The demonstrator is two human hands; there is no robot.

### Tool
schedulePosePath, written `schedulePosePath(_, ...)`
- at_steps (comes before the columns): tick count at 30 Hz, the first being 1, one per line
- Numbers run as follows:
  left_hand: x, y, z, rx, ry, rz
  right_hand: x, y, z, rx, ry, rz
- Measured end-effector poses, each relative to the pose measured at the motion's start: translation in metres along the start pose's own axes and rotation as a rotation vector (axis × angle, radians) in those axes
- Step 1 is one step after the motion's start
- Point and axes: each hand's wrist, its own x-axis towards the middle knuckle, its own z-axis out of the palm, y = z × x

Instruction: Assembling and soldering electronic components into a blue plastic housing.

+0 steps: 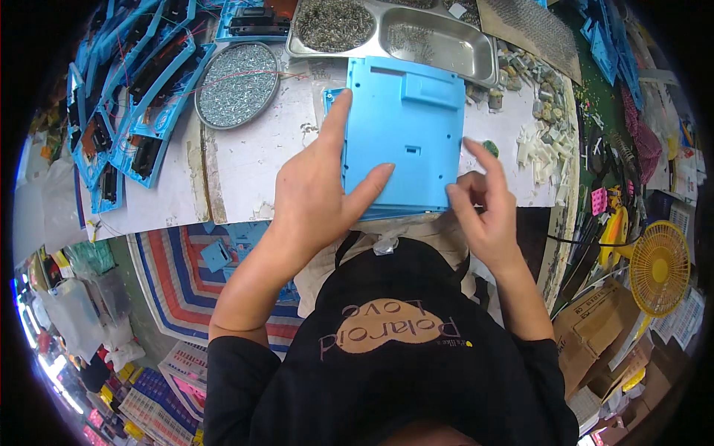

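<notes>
A light blue plastic casing (pixel 407 141), flat and roughly square, lies at the near edge of the white table between my hands. Its upper face has a raised block, a small slot and several screw holes. Another blue edge shows beneath its left side and lower rim. My left hand (pixel 316 178) grips the left side, index finger along the edge and thumb over the face. My right hand (pixel 487 204) holds the right side, with the thumb at the near right corner and the index finger at the edge higher up. What lies inside or under the casing is hidden.
A round dish of small screws (pixel 238 85) stands left of the casing. Beyond it sits a metal compartment tray (pixel 439 63) with small metal parts. Blue housings with red wires (pixel 149 111) pile up at the left; white plastic pieces (pixel 541 152) lie right. A yellow fan (pixel 659 269) stands lower right.
</notes>
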Motion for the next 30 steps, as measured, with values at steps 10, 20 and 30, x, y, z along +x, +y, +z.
schedulePosePath(10, -0.014, -0.006, 0.001, 0.174, -0.042, -0.030, 0.027, -0.002, 0.002, -0.133, -0.154, -0.017)
schedulePosePath(20, -0.056, -0.012, 0.013, 0.099, 0.006, -0.140, 0.035, 0.012, 0.002, -0.528, -0.259, -0.328)
schedulePosePath(30, -0.038, -0.038, -0.039, -0.228, -0.174, -0.293, 0.057, -0.088, 0.007, -1.303, -0.617, -0.448)
